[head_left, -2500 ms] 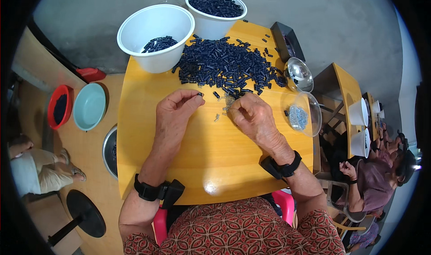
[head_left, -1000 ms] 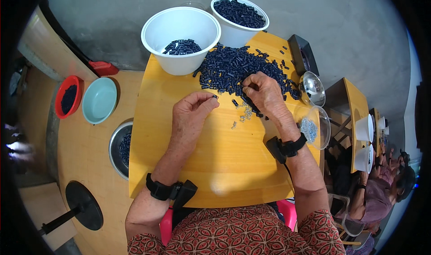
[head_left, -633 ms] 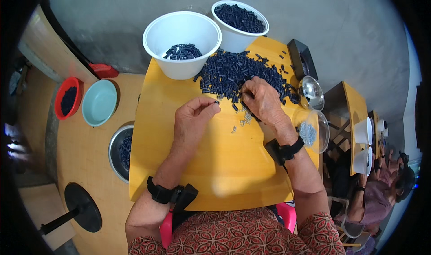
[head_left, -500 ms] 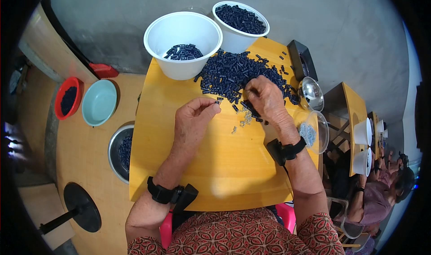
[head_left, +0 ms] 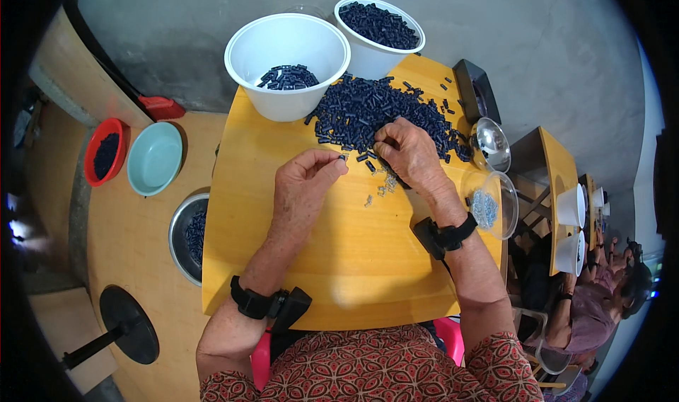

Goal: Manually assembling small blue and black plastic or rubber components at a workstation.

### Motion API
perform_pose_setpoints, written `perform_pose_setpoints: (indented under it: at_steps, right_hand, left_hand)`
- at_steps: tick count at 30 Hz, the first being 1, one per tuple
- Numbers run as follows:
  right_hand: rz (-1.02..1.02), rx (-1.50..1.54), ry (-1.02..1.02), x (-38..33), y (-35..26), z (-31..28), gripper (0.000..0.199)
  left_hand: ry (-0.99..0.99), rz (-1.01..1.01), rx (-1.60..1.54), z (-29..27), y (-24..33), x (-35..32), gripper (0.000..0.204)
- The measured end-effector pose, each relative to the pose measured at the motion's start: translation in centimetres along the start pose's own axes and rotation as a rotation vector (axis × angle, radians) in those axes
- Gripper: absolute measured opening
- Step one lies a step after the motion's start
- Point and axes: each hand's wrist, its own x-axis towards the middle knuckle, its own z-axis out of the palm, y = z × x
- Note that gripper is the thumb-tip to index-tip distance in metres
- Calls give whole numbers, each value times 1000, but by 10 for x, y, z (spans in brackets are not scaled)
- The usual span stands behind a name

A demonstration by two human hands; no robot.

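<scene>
My left hand (head_left: 300, 186) pinches a small dark tube-shaped piece (head_left: 342, 158) between thumb and forefinger, above the yellow table (head_left: 339, 274). To its right, my right hand (head_left: 414, 160) has its fingers drawn together at the near edge of a heap of short dark blue-black tubular pieces (head_left: 368, 105). Whatever its fingertips hold is hidden. Just below and between the hands lie several small clear or metallic bits (head_left: 385, 184), with loose dark pieces beside them.
Behind the heap stand a white tub (head_left: 283, 105) with some dark pieces and a fuller white bucket (head_left: 371, 62). At right are a black tray (head_left: 463, 83), a metal bowl (head_left: 491, 144) and a clear container (head_left: 506, 204) of small bits. Basins (head_left: 152, 161) stand at floor level, left.
My right hand has shifted slightly left and toward the heap's near edge. The left hand keeps its pinch in nearly the same place. The whole view has tilted a little.
</scene>
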Motion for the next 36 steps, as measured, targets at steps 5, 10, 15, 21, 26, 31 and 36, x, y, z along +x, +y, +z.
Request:
perform_pose_setpoints:
  at_steps: [5, 10, 15, 21, 26, 31, 36]
  right_hand:
    - [-41, -72, 51, -3, -4, 5, 6]
    - [53, 291, 130, -5, -9, 2, 10]
    - [257, 928, 30, -16, -31, -20, 13]
    - [315, 1064, 72, -41, -49, -19, 11]
    - [229, 1167, 120, -53, -54, -11, 11]
    - [197, 1154, 180, -59, -55, -7, 7]
    - [148, 861, 270, -63, -52, -5, 1]
  left_hand:
    - [-3, -15, 7, 0, 1, -1, 13]
    - [-18, 1, -35, 1, 1, -1, 13]
    - [-67, -20, -130, 9, 8, -10, 12]
    - [-210, 74, -185, 11, 9, -13, 12]
    - [-247, -4, -199, 11, 9, -15, 11]
    - [-290, -39, -255, 9, 8, -16, 11]
    - [-318, -110, -289, 9, 12, -16, 12]
